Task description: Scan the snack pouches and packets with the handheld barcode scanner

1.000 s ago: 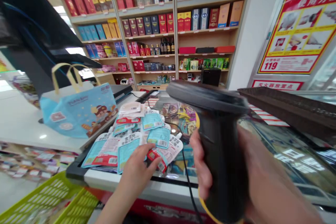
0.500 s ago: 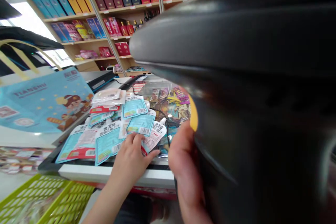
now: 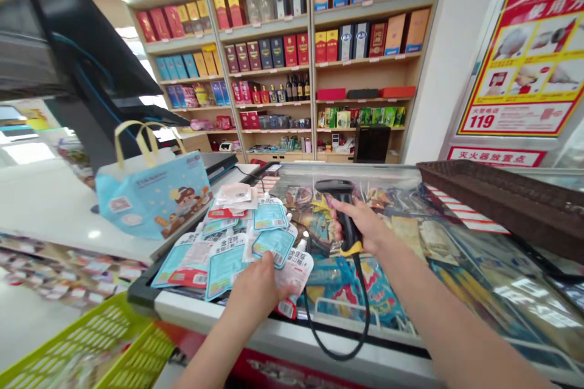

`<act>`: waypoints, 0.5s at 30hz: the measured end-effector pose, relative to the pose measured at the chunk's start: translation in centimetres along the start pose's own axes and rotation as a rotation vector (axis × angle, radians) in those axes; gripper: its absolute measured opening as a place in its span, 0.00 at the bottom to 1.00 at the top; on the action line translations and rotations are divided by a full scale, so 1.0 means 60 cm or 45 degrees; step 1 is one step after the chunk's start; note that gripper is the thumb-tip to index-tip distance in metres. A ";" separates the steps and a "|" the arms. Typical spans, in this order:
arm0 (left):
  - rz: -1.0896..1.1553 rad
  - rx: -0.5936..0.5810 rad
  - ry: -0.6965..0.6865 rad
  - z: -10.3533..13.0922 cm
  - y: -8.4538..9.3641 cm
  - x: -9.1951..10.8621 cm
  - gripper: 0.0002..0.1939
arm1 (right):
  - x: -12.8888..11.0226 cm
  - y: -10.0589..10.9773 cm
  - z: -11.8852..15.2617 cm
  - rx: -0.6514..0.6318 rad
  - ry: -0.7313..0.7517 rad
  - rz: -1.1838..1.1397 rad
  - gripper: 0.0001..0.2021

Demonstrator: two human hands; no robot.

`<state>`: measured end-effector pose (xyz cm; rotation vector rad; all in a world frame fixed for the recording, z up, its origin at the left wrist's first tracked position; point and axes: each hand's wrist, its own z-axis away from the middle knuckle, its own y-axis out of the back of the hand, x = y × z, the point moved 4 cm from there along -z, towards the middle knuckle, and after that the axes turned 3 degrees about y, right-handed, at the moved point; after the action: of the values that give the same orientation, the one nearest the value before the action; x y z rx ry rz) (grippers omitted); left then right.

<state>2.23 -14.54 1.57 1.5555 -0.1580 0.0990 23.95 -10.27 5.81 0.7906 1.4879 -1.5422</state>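
My right hand [image 3: 360, 222] is wrapped round the handle of a black and yellow barcode scanner [image 3: 350, 225], upright above the freezer's glass lid. Its black cable loops down past the freezer's front edge. My left hand [image 3: 260, 285] rests at the front of a heap of spouted pouches, its fingers on a white and red pouch [image 3: 296, 270] and near a blue pouch [image 3: 274, 244]. Whether those fingers grip a pouch is unclear. More blue and white pouches [image 3: 227, 264] lie to the left, with pale flat packets [image 3: 235, 194] on top.
A blue carry bag [image 3: 155, 194] stands on the white counter at left, by a black monitor [image 3: 98, 42]. A green basket [image 3: 91, 340] is below at left. A brown woven tray [image 3: 506, 200] lies on the freezer at right. Shelves of boxes stand behind.
The scanner, close before my face earlier, is now lower and farther off in my right hand. The view has widened and shifted right. My left hand stays at the pouches.
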 end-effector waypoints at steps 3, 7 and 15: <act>0.121 0.002 0.082 0.004 0.001 -0.010 0.23 | 0.013 0.008 -0.029 0.118 -0.111 -0.057 0.09; 0.281 0.020 0.194 0.011 0.000 -0.021 0.17 | 0.062 0.018 -0.037 0.039 -0.240 -0.120 0.09; 0.826 -0.151 0.056 0.021 -0.035 -0.060 0.10 | 0.086 0.019 -0.030 0.078 -0.248 -0.017 0.13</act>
<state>-1.04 -15.69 -1.06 1.3326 -0.6194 0.6218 22.42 -9.15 0.57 0.6462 1.3114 -1.6320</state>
